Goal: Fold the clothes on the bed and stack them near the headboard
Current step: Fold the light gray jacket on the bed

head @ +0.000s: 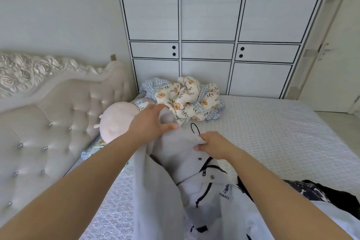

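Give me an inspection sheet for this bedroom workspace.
Surface: bed, patterned pale cover.
Job's things: grey shirt held up over the bed; dark clothes at right edge.
Clutter: floral blanket bunched at far side; pink plush toy by the headboard.
Grippers: left hand grips the shirt's top edge; right hand pinches its collar in its fingers.
Cables: nothing seen.
Surroundings: white wardrobe, door at right.
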